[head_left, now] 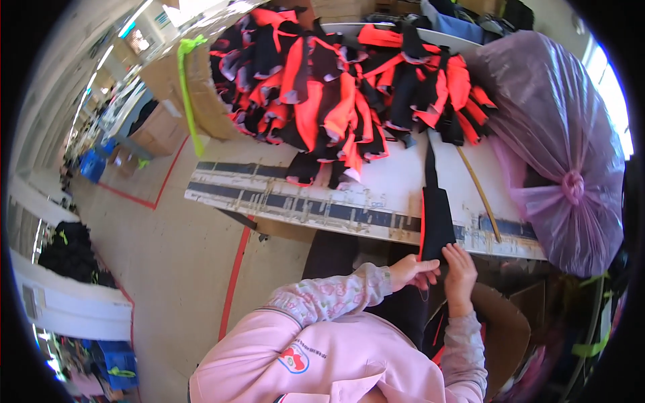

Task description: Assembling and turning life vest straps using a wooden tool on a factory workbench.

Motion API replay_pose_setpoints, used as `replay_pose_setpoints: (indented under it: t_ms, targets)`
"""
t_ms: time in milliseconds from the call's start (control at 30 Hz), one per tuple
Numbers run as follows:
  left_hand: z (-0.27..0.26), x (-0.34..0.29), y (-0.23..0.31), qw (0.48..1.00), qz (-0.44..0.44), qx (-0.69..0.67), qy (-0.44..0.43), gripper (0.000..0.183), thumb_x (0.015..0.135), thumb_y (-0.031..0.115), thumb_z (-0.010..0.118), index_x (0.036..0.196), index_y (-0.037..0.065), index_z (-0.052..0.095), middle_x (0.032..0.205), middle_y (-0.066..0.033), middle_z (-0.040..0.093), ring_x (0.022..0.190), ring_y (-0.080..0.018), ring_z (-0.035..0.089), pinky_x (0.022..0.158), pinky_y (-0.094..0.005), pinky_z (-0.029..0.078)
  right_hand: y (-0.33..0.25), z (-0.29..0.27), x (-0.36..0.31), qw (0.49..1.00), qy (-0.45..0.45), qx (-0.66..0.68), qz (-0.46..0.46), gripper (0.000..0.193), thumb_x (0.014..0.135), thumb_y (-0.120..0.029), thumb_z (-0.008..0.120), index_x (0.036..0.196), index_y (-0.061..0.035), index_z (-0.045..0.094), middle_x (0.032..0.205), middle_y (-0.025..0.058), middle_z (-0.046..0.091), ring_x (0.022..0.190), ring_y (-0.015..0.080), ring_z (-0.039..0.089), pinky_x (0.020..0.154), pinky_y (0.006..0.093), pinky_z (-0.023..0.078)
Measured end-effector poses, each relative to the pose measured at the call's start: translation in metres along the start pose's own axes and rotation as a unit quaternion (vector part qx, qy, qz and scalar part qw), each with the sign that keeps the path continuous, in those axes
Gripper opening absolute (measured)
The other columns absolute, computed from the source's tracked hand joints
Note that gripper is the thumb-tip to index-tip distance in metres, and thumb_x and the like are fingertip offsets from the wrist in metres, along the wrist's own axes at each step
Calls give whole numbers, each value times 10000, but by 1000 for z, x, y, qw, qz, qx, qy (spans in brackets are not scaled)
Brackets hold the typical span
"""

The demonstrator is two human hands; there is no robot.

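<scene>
A black fabric piece with a bright coral edge (439,218) lies over the front edge of the white table, its narrow black strap running back toward the pile. My left hand (411,271) pinches its lower left end between thumb and fingers. At the lower right corner, my right hand (461,274) has its fingers close together on the fabric, with the thumb mostly hidden. A thin thread loop hangs below my left fingers. Behind, a large heap of similar black and coral fabric pieces (316,87) covers the back of the table.
A tied purple plastic bag (571,154) bulges at the table's right end. A thin wooden stick (478,191) lies on the worn table (269,195). A cardboard box (195,87) with a neon green strip stands at the far left. Red lines (235,282) mark the floor.
</scene>
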State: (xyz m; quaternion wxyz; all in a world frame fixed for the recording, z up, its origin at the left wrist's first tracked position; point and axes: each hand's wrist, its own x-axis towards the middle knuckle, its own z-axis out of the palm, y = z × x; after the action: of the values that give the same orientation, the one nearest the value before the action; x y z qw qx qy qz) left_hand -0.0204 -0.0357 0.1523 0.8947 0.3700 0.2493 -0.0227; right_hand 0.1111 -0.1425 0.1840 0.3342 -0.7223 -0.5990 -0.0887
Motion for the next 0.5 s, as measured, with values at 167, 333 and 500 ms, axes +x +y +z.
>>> replay_pose_setpoints:
  t_ms: [167,333,500]
  targets:
    - [-48,-16,93,838,431,168,291,159,859,170,584,958,78,500,805,-7,513,740,-112,502,668,-244,428,20,-172,-29,985,78,28,148,212,793,29,495,957,16,630,932,114,634,949,248,595,986,429,368]
    - [-178,-46,213,514,476,319,638,775,680,384,760,1207,-36,378,1099,-185,413,980,-267,434,850,-358,375,62,-354,-159,907,137,62,393,171,879,-26,509,1016,39,587,909,23,584,839,109,535,777,243,430]
    - [-181,-40,237,609,469,334,546,299,727,256,722,891,20,640,782,-78,594,726,-240,565,716,-360,454,83,-353,-204,868,-24,-66,491,336,767,4,584,1099,49,554,1019,103,590,947,187,547,862,281,413]
